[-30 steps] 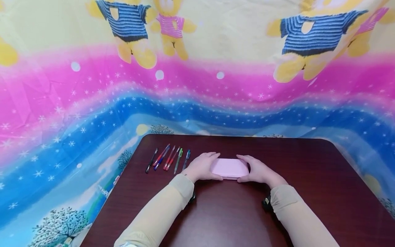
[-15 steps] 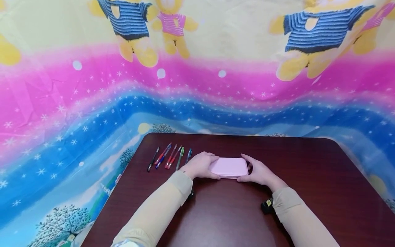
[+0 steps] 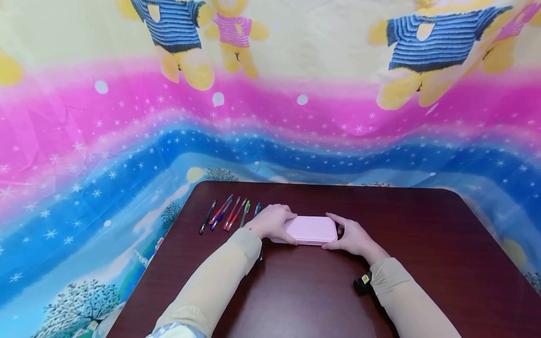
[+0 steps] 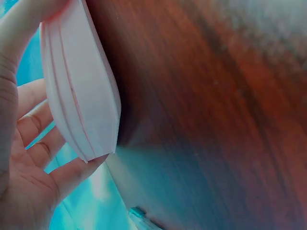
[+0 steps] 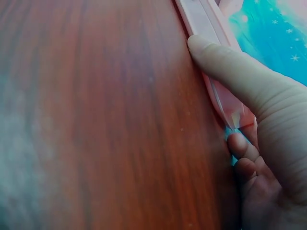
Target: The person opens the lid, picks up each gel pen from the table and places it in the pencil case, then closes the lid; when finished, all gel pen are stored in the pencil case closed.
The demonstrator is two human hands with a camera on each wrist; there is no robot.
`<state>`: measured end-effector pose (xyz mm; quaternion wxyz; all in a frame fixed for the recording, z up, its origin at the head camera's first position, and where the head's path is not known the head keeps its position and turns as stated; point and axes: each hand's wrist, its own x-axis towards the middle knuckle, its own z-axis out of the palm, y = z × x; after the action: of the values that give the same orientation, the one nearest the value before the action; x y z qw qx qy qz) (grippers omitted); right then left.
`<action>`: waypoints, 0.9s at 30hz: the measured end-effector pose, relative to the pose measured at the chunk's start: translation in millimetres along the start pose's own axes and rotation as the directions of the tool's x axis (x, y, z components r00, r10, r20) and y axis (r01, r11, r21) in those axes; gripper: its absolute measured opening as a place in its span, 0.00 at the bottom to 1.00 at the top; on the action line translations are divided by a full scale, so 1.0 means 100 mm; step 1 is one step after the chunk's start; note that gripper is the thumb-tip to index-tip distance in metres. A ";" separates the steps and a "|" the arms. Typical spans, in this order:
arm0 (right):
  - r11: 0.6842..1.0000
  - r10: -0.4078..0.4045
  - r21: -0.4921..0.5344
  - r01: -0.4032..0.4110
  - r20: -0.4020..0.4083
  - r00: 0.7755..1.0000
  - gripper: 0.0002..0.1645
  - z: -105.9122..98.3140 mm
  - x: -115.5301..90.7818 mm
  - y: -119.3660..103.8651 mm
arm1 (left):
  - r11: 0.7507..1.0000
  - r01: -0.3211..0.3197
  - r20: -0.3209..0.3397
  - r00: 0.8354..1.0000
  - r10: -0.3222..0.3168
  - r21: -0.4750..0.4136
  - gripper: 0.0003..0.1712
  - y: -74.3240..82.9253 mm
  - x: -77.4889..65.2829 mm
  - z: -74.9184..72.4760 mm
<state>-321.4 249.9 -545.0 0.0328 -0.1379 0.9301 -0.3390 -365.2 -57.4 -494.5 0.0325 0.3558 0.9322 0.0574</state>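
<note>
A pink pencil case (image 3: 312,229) with rounded corners lies lengthwise on the dark wooden table, between both hands. My left hand (image 3: 272,221) grips its left end, thumb along the near side and fingers toward the far side. In the left wrist view, a seam runs along the side of the pencil case (image 4: 79,91), and the left hand (image 4: 29,158) spans its end. My right hand (image 3: 355,237) holds the right end. The right wrist view has the thumb (image 5: 225,67) pressed along the near side, with curled fingertips past the corner.
Several pens lie side by side at the back left: a black pen (image 3: 207,217), red pens (image 3: 235,215) and a green pen (image 3: 245,213) among them. The left hand partly covers a blue pen (image 3: 257,209). A printed cloth (image 3: 270,112) hangs behind the table (image 3: 308,291).
The left hand has shifted slightly left toward the pens, covering more of them. The pencil case and the right hand have moved a little left too.
</note>
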 end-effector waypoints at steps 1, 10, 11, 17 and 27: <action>1.000 -0.003 -0.004 0.003 -0.004 1.000 0.69 0.00 0.01 -0.01 | 1.000 -0.004 -0.003 1.000 0.004 -0.001 0.56 -0.01 0.00 -0.01; 1.000 -0.011 -0.010 0.011 -0.018 1.000 0.71 -0.04 0.03 -0.08 | 1.000 -0.001 0.004 1.000 0.001 -0.031 0.56 -0.07 0.03 -0.11; 1.000 -0.012 -0.011 0.012 -0.018 1.000 0.71 -0.04 0.04 -0.09 | 0.999 0.002 0.007 1.000 -0.002 -0.040 0.55 -0.07 0.04 -0.12; 1.000 -0.013 -0.015 0.012 -0.015 1.000 0.70 -0.04 0.03 -0.10 | 0.999 0.002 0.009 1.000 -0.002 -0.052 0.54 -0.09 0.06 -0.13; 1.000 0.017 -0.006 -0.017 0.002 1.000 0.70 0.00 -0.04 -0.04 | 0.997 0.021 0.038 0.999 -0.018 -0.070 0.53 -0.01 0.06 -0.06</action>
<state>-316.9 247.7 -542.2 0.0362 -0.1305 0.9322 -0.3356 -371.3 -54.8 -488.6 0.0630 0.3463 0.9323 0.0834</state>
